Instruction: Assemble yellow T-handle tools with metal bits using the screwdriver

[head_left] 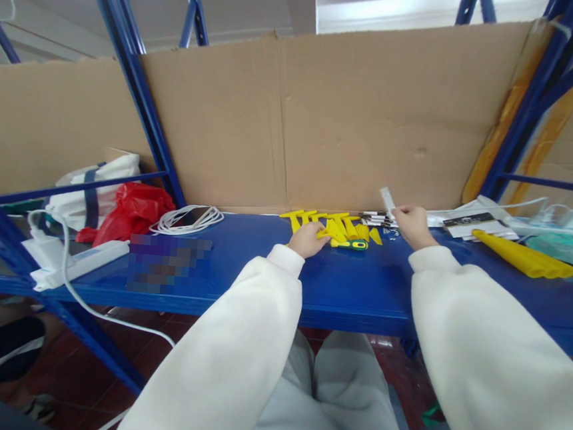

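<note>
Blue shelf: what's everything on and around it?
Shelf: one, blue, middle
Cardboard: several panels, brown, behind
Yellow pieces: many, yellow, centre
Handled tool: one, green and yellow, beside them
Thin rods: several, black and white, right
Pale strip: one, whitish, above rods
Coiled cable: one, white, left
Power strip: one, white, left
Red bag: one, red, left
Striped bag: one, white, left
Packet: one, black and white, right
Yellow bundle: one, yellow, right
Plastic: one, pale green, far right
Other person: one, dark clothes, lower left
Left hand: one, bare, at yellow pieces
Right hand: one, bare, holding pale strip
Sleeves: two, white, foreground
Trousers: one pair, grey, below
</note>
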Action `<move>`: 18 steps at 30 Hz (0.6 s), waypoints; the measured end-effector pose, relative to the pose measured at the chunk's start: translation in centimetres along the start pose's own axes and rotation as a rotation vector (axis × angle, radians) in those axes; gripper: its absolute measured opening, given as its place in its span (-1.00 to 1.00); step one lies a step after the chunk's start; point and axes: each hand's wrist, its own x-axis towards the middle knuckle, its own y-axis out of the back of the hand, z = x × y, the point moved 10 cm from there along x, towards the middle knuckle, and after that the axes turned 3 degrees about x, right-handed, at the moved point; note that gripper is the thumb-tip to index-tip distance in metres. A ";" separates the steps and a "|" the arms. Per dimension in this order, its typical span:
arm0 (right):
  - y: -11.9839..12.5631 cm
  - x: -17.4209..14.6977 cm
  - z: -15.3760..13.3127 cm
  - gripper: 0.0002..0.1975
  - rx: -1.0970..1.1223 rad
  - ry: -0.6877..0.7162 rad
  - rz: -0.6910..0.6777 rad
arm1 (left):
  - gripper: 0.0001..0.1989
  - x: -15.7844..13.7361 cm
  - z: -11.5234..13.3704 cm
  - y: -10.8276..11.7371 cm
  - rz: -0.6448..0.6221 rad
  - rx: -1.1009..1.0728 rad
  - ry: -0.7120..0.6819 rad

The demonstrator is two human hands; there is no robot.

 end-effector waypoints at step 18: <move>-9.3 -6.3 -6.5 -0.86 0.209 0.250 -0.453 | -0.76 0.0 0.3 -0.3 -0.046 0.034 0.002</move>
